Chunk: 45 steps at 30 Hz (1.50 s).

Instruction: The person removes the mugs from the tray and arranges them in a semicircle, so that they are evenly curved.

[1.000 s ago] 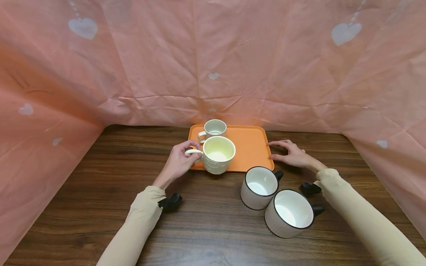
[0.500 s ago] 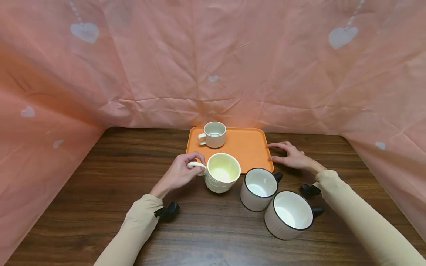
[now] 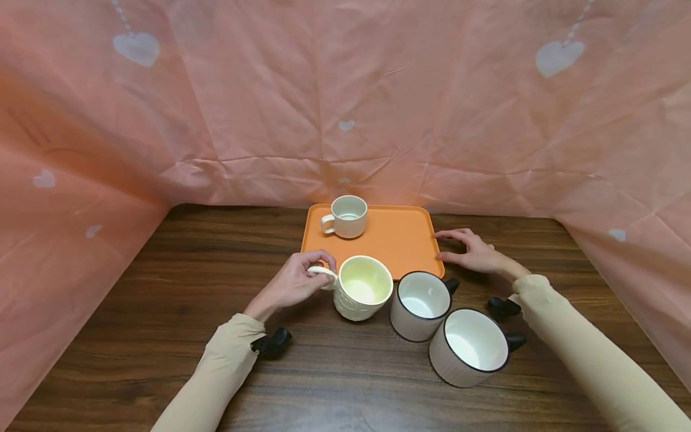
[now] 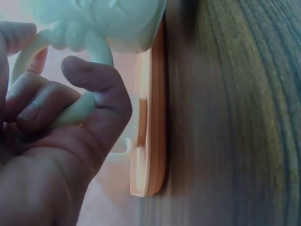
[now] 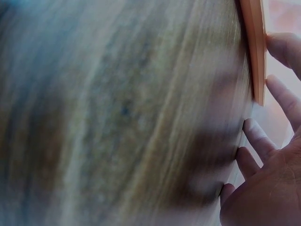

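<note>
My left hand (image 3: 291, 282) holds a cream mug (image 3: 358, 306) with a pale yellow inside by its handle, fingers hooked through the loop in the left wrist view. The mug is upright at the front edge of an orange tray (image 3: 399, 237); whether its base touches the table I cannot tell. On the tray's left part stands a smaller light grey mug (image 3: 351, 227), handle pointing left. The thumb and index finger of my right hand (image 3: 477, 253) touch the tray's right edge, the other fingers spread towards the table in the right wrist view.
Two white mugs with black rims and black handles stand right of centre: a nearer, larger mug (image 3: 459, 363) and a smaller mug (image 3: 412, 321) close beside the cream one. A pink curtain (image 3: 259, 120) encloses the back and sides of the dark wooden table (image 3: 135, 336).
My left hand has brought the cream mug towards me and slightly right, from over the tray to its front edge, uncovering the grey mug. The right hand stays at the tray.
</note>
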{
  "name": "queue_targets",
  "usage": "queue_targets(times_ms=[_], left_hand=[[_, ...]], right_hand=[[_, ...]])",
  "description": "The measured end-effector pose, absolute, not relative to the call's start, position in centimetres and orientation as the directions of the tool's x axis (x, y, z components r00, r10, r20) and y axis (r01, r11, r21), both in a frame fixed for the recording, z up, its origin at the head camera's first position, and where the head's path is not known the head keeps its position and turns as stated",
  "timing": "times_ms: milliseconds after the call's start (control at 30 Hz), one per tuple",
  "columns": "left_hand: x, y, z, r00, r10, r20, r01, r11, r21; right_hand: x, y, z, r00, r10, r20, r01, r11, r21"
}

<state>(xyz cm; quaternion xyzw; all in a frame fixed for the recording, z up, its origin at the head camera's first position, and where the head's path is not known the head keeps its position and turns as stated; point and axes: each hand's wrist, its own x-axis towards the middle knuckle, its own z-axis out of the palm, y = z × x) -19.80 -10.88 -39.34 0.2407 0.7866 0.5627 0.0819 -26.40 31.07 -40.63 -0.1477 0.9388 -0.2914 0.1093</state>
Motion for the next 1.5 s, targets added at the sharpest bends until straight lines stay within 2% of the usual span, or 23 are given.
queue_targets(times_ms=[333, 900, 1500], left_hand=[[-19.8, -11.0, -39.7, -0.863, 0.497, 0.084, 0.255, 0.285, 0.924], [-19.9, -10.9, -40.1, -0.816, 0.577, -0.02, 0.116, 0.198, 0.973], [-20.0, -10.3, -40.5, -0.8, 0.596, -0.072, 0.052, 0.188, 0.981]], right_hand=[[-26.3, 31.0, -40.7, -0.931, -0.342, -0.127, -0.208, 0.784, -0.586], [-26.1, 31.1, -40.6, -0.933, -0.336, -0.131, -0.201, 0.788, -0.583], [-26.1, 31.0, -40.4, -0.929, -0.347, -0.129, -0.212, 0.786, -0.581]])
